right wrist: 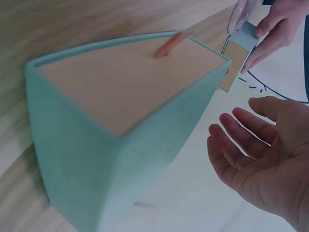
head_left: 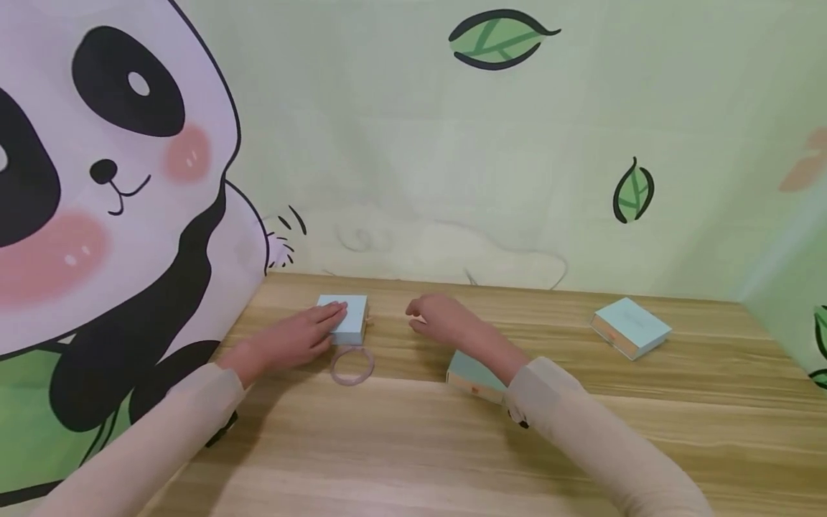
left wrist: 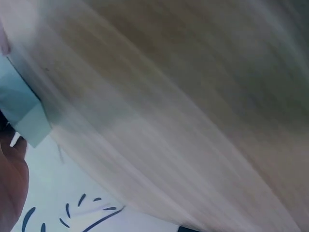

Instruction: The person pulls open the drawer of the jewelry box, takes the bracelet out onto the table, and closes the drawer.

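My left hand rests on a light blue box at the left of the table, its straight fingers flat across the lid. In the right wrist view, that thumb touches an adjoining face of the box. A tan face with a small tab shows on the box's right side. Just in front lies a pale purple bangle. To the right, my right hand hovers with loosely bent fingers, holding nothing. Its forearm passes above a teal box and hides part of it. An orange ribbon tab sticks out of that box's tan face.
Another light blue box with a tan side stands on the wooden table at the right. Behind the table hangs a pale green backdrop with leaf drawings. A large printed panda covers the left side.
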Demonstrator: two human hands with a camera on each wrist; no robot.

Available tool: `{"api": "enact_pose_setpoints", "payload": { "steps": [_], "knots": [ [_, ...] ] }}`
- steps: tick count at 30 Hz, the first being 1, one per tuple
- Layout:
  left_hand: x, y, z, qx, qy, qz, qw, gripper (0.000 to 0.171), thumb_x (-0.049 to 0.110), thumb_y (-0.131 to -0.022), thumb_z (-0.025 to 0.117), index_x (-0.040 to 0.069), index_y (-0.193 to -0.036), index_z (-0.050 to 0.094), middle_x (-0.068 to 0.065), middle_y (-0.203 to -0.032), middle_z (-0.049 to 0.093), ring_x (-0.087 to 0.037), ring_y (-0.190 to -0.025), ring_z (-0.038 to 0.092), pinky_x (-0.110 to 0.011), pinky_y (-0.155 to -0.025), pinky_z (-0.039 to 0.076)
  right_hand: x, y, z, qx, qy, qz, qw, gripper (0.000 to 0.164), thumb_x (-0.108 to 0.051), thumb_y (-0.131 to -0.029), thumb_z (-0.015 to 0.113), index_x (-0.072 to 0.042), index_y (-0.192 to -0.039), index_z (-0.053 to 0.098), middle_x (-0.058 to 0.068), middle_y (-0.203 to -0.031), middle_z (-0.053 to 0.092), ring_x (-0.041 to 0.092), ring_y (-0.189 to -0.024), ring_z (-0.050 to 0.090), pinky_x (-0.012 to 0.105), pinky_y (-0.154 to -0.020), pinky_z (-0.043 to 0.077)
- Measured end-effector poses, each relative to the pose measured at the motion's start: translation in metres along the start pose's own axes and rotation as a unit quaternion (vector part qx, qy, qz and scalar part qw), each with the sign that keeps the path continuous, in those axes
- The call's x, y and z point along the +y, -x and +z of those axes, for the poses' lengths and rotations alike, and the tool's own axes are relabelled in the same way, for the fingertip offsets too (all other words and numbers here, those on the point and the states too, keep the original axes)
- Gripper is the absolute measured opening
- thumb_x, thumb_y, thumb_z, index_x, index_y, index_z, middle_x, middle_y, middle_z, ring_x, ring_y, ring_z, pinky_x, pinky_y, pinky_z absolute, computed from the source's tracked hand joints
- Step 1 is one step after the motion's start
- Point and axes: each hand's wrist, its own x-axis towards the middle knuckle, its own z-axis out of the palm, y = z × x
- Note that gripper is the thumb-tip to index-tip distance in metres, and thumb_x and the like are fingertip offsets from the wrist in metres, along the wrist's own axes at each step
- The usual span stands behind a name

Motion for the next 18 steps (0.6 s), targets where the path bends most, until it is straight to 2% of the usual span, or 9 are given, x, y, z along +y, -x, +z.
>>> {"api": "enact_pose_setpoints", "payload": {
  "steps": [3, 7, 10, 14, 18],
  "knots": [
    [0.007, -0.002, 0.000, -0.009, 0.004, -0.025, 0.9996, 0.054, 0.022, -0.106, 0.053, -0.011, -0.148, 0.043, -0.026, -0.155, 0.040, -0.042, -0.142, 0.041, -0.053, -0.115, 0.037, -0.001, 0.006, 0.002, 0.000, -0.007, 0.001, 1.000, 0.031, -0.016, -0.104, 0.059, 0.002, -0.129, 0.066, 0.016, -0.125, 0.068, 0.031, -0.117, 0.064, 0.042, -0.098, 0.054],
    [0.014, -0.015, -0.004, -0.012, 0.003, -0.059, 0.9982, 0.053, 0.029, -0.106, 0.050, -0.010, -0.142, 0.051, -0.026, -0.150, 0.048, -0.041, -0.136, 0.050, -0.052, -0.111, 0.042, 0.000, 0.013, 0.002, 0.006, -0.010, 0.003, 1.000, 0.031, -0.016, -0.104, 0.060, 0.000, -0.129, 0.066, 0.015, -0.127, 0.068, 0.030, -0.118, 0.064, 0.041, -0.098, 0.054],
    [0.022, -0.023, -0.008, -0.014, 0.001, -0.095, 0.9954, 0.054, 0.038, -0.106, 0.049, -0.008, -0.132, 0.060, -0.025, -0.143, 0.054, -0.041, -0.128, 0.057, -0.052, -0.104, 0.049, 0.001, 0.016, 0.003, 0.008, -0.011, 0.001, 1.000, 0.031, -0.017, -0.104, 0.060, 0.000, -0.130, 0.066, 0.015, -0.129, 0.067, 0.030, -0.117, 0.065, 0.041, -0.098, 0.054],
    [0.031, -0.032, -0.008, -0.012, -0.019, -0.131, 0.9912, 0.052, 0.046, -0.104, 0.054, -0.003, -0.118, 0.065, -0.020, -0.129, 0.062, -0.034, -0.106, 0.067, -0.049, -0.084, 0.059, 0.002, 0.019, 0.006, 0.004, -0.006, -0.001, 1.000, 0.031, -0.017, -0.103, 0.061, 0.000, -0.129, 0.066, 0.016, -0.129, 0.066, 0.031, -0.116, 0.065, 0.041, -0.099, 0.054],
    [0.036, -0.037, -0.006, 0.005, -0.033, -0.157, 0.9870, 0.048, 0.046, -0.099, 0.062, 0.000, -0.112, 0.064, -0.014, -0.114, 0.063, -0.026, -0.085, 0.065, -0.045, -0.068, 0.058, 0.001, 0.022, 0.010, 0.003, -0.011, -0.005, 1.000, 0.031, -0.015, -0.103, 0.061, 0.001, -0.128, 0.067, 0.018, -0.130, 0.066, 0.032, -0.115, 0.066, 0.042, -0.098, 0.054]
  ]
}}
